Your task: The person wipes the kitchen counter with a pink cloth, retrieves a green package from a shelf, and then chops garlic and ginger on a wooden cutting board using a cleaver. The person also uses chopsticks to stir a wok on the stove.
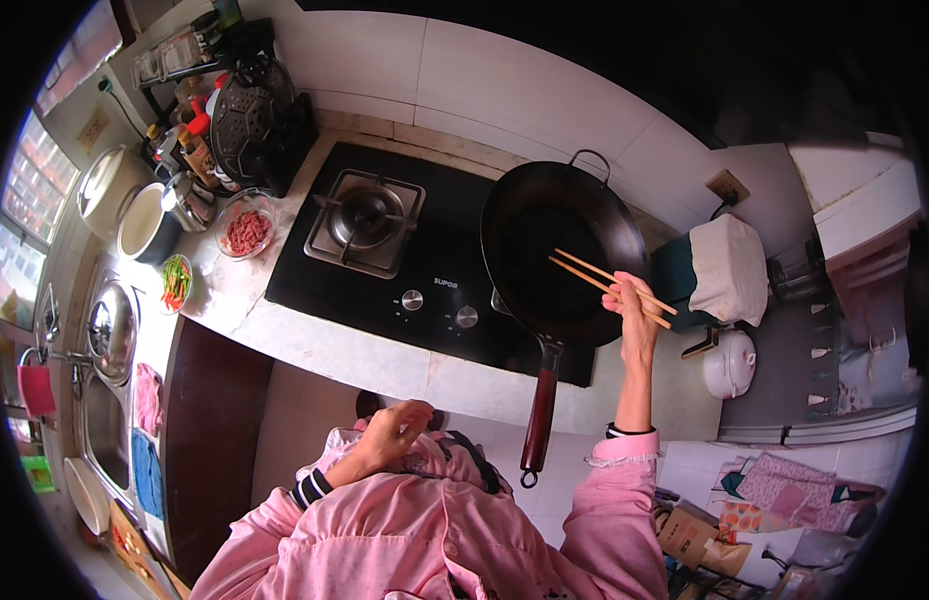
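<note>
A pair of wooden chopsticks (592, 276) is held in my right hand (635, 304), above the right side of a dark wok (539, 225). Their tips point over the middle of the wok. The wok sits on the right burner of a black SUPOR gas hob (374, 307), its red-brown handle (539, 420) pointing towards me past the counter edge. My left hand (393, 435) is held in front of my body with nothing seen in it; its fingers are bent and partly turned from view.
Left of the hob stand a glass bowl of raw cut meat (245, 231) and a small bowl of sliced peppers (176, 282). A sink (107, 427) lies farther left. Right of the wok are a cloth-covered appliance (727, 270) and a white lidded pot (729, 364).
</note>
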{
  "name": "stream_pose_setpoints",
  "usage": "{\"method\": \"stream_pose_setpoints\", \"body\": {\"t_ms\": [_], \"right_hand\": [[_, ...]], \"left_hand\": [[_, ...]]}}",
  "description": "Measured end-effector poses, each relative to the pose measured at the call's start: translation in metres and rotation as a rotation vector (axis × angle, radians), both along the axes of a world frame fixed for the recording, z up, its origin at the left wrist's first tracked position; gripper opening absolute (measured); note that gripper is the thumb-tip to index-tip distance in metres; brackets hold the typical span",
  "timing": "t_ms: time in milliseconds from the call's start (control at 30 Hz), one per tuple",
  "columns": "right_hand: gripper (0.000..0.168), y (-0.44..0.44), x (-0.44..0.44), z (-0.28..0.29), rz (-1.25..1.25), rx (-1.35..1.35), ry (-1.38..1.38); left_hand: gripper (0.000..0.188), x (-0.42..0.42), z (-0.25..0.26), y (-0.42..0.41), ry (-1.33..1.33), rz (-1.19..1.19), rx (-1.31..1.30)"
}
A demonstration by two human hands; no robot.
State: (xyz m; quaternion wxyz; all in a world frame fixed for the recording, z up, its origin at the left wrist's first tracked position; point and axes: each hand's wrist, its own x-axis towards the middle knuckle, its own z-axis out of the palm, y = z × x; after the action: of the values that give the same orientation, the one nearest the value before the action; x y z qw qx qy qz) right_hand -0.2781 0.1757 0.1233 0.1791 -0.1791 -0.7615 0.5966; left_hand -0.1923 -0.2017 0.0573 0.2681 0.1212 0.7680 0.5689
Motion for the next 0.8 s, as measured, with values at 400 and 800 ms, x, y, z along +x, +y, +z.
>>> {"method": "stream_pose_setpoints", "body": {"t_ms": [400, 800], "right_hand": [[0.029, -0.024, 0.009, 0.018, 0.206, 0.015, -0.003], [0.029, -0.011, 0.027, 0.026, 0.274, 0.153, -0.150]], "left_hand": [[0.023, -0.004, 0.002, 0.002, -0.009, 0.012, -0.001], [0.022, -0.007, 0.000, 0.000, 0.003, 0.015, -0.020]]}}
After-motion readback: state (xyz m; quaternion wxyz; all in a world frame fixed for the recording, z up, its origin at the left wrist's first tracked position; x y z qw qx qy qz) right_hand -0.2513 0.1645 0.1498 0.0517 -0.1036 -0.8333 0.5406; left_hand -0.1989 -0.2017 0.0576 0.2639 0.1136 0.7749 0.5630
